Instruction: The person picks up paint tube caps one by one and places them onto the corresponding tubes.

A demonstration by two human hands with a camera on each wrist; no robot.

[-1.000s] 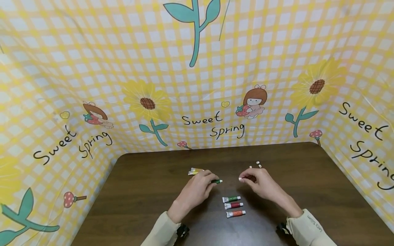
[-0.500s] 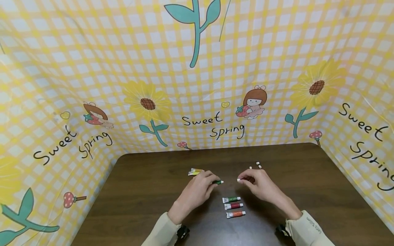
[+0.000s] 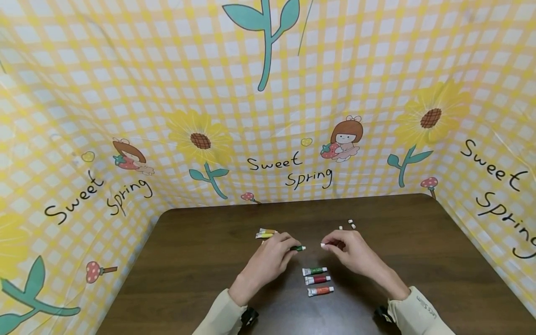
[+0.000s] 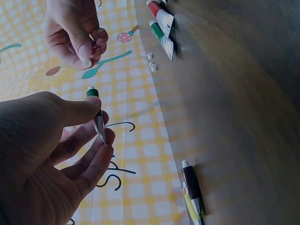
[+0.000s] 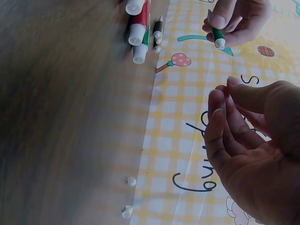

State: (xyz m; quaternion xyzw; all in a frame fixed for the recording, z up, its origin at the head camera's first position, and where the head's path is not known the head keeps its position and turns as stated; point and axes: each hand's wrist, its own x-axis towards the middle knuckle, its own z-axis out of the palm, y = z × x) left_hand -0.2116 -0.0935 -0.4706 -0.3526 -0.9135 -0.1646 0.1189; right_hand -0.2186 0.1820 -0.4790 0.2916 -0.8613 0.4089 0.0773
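Here I see the left hand (image 3: 273,252) pinching a slim green-and-silver tube (image 4: 98,123), the right hand (image 3: 354,249) pinching a tiny white cap (image 3: 323,245)

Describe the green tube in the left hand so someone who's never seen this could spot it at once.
Start at the dark brown table and find the left hand above it. It pinches a small green tube, white tip towards the right hand. A second green tube lies on the table beside a red tube; this one is the only tube in a hand.
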